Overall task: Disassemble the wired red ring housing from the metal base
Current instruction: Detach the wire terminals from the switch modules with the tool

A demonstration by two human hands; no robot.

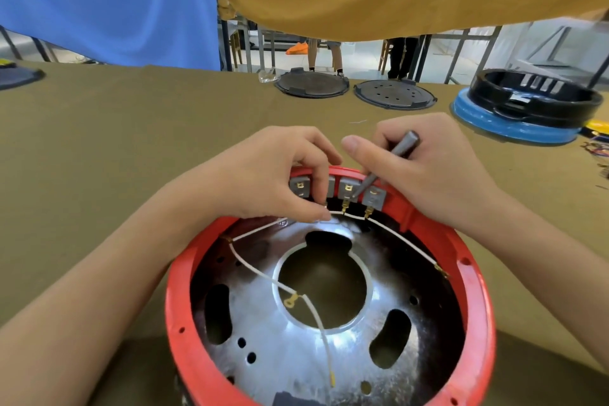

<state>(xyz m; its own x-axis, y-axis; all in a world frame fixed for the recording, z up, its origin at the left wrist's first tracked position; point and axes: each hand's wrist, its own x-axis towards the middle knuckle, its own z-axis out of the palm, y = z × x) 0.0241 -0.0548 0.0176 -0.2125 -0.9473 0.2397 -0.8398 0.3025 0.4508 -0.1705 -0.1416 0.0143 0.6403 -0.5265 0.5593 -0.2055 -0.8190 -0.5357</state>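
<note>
The red ring housing (474, 300) lies in front of me with the shiny metal base (290, 349) seated inside it. White wires (253, 269) run round the inside to brass terminals on a row of grey switch blocks (374, 199) at the far rim. My left hand (273, 181) reaches over that rim and pinches a wire terminal under the blocks. My right hand (425, 171) grips a grey-handled screwdriver (400, 150), whose tip sits on the blocks between two of them.
On the olive cloth table (115, 142), two dark round plates (311, 84) (393, 94) lie at the far edge. A black ring on a blue base (527, 109) stands at the right. Blue and mustard cloths hang above; people's legs show beyond.
</note>
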